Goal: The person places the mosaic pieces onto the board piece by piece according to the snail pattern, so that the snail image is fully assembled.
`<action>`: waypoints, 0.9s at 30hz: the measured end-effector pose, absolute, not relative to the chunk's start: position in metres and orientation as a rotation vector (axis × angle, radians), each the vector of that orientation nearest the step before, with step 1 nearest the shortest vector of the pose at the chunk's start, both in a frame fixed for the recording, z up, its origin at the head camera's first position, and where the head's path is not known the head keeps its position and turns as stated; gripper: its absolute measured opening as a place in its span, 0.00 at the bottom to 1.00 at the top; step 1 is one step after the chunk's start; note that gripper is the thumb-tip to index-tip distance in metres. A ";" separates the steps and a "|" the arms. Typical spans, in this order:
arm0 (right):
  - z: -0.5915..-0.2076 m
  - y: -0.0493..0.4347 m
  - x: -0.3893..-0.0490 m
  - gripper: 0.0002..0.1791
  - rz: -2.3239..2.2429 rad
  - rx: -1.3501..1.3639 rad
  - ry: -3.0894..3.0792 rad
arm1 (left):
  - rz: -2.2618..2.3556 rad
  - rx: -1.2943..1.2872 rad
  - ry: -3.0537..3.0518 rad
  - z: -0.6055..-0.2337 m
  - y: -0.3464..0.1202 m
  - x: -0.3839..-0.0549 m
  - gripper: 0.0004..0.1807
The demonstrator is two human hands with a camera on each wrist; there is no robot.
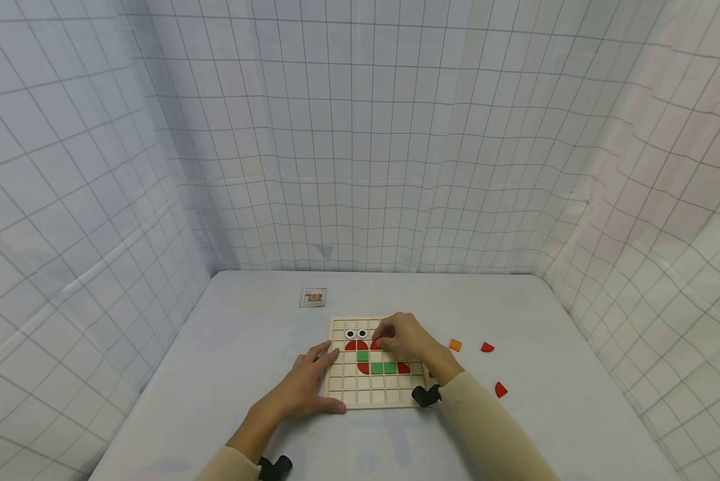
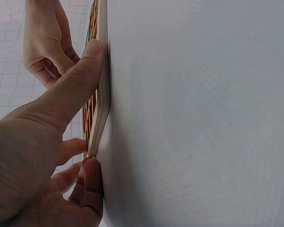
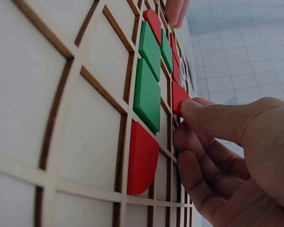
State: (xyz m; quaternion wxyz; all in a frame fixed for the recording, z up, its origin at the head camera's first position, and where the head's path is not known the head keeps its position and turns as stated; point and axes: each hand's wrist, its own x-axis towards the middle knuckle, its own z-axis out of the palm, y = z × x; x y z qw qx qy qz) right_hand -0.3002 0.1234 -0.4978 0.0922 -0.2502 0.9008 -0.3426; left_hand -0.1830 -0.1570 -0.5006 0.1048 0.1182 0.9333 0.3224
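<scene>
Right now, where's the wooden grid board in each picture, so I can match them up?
Head: the wooden grid board is low, near the middle.
Left wrist: the board is a thin strip, nearly edge-on, upper left of middle.
Right wrist: the board fills most of the left half, close up.
Shared landmark: the right hand.

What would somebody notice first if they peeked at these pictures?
Probably the two black-and-white eyes, side by side near the far edge of the wooden board. Next, the right hand pinching a red piece at the board, while the left hand touches its left side. Then the bright orange square, lying on the table to the board's right.
</scene>
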 end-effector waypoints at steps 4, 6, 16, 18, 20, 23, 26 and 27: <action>-0.497 0.123 -0.299 0.03 -0.996 -0.741 2.690 | 0.947 0.342 2.750 -0.499 -0.157 -0.184 0.67; -0.498 0.123 -0.299 0.04 -0.988 -0.736 2.697 | 0.949 0.353 2.747 -0.499 -0.157 -0.185 0.67; -0.500 0.122 -0.297 0.06 -0.960 -0.739 2.719 | 0.947 0.351 2.738 -0.505 -0.158 -0.185 0.67; -0.499 0.121 -0.297 0.06 -0.952 -0.734 2.723 | 0.942 0.346 2.740 -0.505 -0.158 -0.185 0.67; -0.499 0.121 -0.297 0.06 -0.943 -0.736 2.729 | 0.938 0.346 2.741 -0.505 -0.158 -0.185 0.68; -0.499 0.121 -0.298 0.06 -0.945 -0.752 2.729 | 0.937 0.348 2.745 -0.504 -0.158 -0.185 0.68; -0.498 0.121 -0.298 0.06 -0.947 -0.761 2.720 | 0.934 0.352 2.744 -0.504 -0.158 -0.186 0.68; -0.498 0.121 -0.298 0.06 -0.948 -0.758 2.718 | 0.932 0.354 2.743 -0.504 -0.158 -0.186 0.68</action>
